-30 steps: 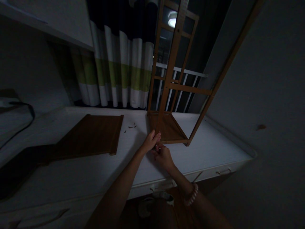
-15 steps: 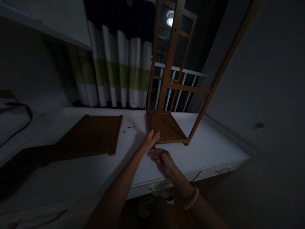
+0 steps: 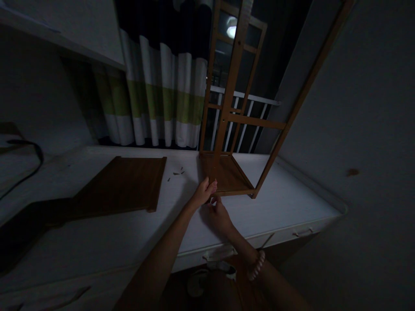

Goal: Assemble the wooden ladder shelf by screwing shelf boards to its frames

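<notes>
A tall wooden shelf frame [image 3: 228,108] stands upright on a white desk [image 3: 285,207], with a brown shelf board [image 3: 228,175] fixed at its bottom. My left hand [image 3: 203,192] wraps round the foot of the frame's near-left post. My right hand [image 3: 219,214], with a bead bracelet on the wrist, is just below it, its fingertips pinched together at the bottom corner of that post. What the fingers hold, if anything, is too small and dark to make out.
A loose brown board [image 3: 125,183] lies flat on the desk to the left. Several small screws or pegs [image 3: 177,173] lie between it and the frame. A striped curtain [image 3: 162,95] and a white railing [image 3: 246,116] stand behind. The room is dim.
My right hand drew back from the post's foot half a second ago and has now come up to it again. The left hand and the frame have stayed put.
</notes>
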